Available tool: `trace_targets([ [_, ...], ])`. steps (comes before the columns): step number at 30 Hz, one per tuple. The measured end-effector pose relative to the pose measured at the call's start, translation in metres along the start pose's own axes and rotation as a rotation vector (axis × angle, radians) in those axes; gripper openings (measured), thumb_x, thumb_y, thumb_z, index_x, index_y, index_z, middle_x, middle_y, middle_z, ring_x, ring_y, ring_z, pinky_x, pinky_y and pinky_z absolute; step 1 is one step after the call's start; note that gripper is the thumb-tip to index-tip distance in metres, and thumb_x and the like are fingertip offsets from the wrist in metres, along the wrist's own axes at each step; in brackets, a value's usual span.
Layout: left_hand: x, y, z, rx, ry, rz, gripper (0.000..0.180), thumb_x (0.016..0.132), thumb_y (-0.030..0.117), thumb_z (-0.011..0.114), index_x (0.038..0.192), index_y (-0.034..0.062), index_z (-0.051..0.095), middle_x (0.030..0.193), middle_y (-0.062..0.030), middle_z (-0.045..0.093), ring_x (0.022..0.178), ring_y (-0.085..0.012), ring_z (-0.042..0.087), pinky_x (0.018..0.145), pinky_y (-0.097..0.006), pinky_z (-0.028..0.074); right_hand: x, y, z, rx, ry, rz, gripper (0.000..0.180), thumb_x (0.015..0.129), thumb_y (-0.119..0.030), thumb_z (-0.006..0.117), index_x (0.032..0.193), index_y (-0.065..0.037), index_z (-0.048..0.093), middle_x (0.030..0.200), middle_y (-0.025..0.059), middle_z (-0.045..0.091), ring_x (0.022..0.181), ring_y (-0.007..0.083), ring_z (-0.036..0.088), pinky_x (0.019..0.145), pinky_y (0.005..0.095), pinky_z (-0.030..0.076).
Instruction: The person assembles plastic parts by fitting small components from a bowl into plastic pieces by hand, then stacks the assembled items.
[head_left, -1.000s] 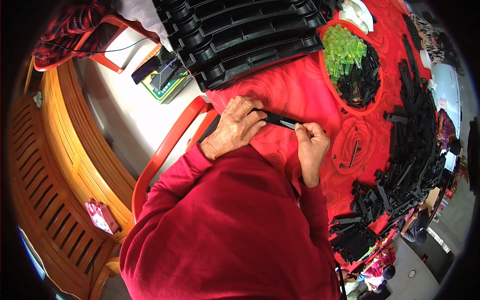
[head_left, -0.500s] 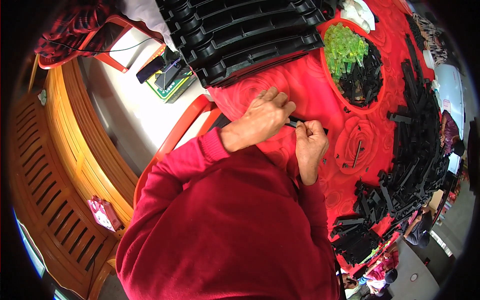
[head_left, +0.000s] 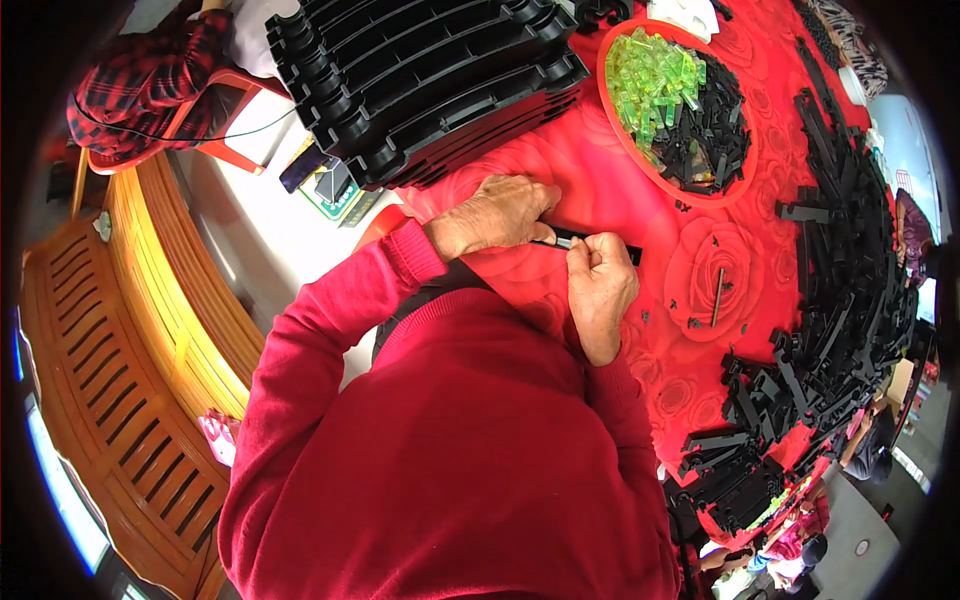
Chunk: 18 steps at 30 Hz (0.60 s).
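A slim black plastic strip (head_left: 563, 238) runs between my two hands, low over the red tablecloth. My left hand (head_left: 500, 212) is closed around its left end, the fingers curled and partly hidden behind the knuckles. With thumb and forefinger pinched together, my right hand (head_left: 605, 285) grips the strip further right. The strip's dark end shows just past the right knuckles. Whether a second small part sits in the pinch is hidden.
Ahead stands a stack of black ribbed trays (head_left: 430, 90). A red-rimmed basin (head_left: 750, 165) holds yellow-green clear pieces and small black parts. Many black strips (head_left: 800, 370) are heaped along the right. A thin rod (head_left: 718, 297) lies on the tablecloth (head_left: 690, 350). Other people sit farther off.
My view has shifted a little, so the trays and basin appear further left. My left hand has lowered and turned onto the strip; my right hand keeps its pinch.
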<state>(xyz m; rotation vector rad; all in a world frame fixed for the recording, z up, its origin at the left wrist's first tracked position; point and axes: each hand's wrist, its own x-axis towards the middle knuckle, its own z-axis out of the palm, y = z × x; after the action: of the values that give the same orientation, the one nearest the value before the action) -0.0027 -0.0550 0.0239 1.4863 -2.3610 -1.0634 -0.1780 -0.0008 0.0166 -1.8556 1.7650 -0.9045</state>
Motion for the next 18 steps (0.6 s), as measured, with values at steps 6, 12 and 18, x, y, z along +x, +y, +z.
trace_targets([
  [6,-0.0027,0.0029,0.0004,0.019,0.000,-0.078,0.042,0.073,0.036,0.075,0.093,0.0033,0.059,0.081,-0.0135,0.065,0.083,-0.0337,0.064,0.070,-0.046,0.049,-0.0025,0.0026,0.0042,0.057,0.047,-0.029,0.016,0.074,-0.005,0.069,0.074,-0.004,0.053,0.070,0.0087,0.056,0.056,0.0255,0.054,0.051,0.0385,0.041],
  [12,-0.0020,0.0020,0.0042,0.034,0.051,-0.064,0.043,0.074,0.042,0.073,0.083,0.0044,0.056,0.072,-0.0131,0.062,0.073,-0.0335,0.062,0.064,-0.044,0.047,-0.0025,0.0024,0.0045,0.071,0.064,-0.055,0.016,0.074,-0.003,0.069,0.074,-0.005,0.053,0.068,0.0078,0.054,0.054,0.0240,0.052,0.049,0.0373,0.040],
  [18,0.0067,0.0073,0.0026,0.122,-0.005,-0.181,0.043,0.069,0.045,0.076,0.081,0.0072,0.059,0.070,-0.0115,0.063,0.072,-0.0323,0.064,0.064,-0.043,0.049,-0.0024,0.0017,0.0032,0.087,0.047,-0.065,0.015,0.074,-0.003,0.068,0.074,-0.005,0.053,0.068,0.0086,0.053,0.053,0.0238,0.052,0.048,0.0372,0.040],
])
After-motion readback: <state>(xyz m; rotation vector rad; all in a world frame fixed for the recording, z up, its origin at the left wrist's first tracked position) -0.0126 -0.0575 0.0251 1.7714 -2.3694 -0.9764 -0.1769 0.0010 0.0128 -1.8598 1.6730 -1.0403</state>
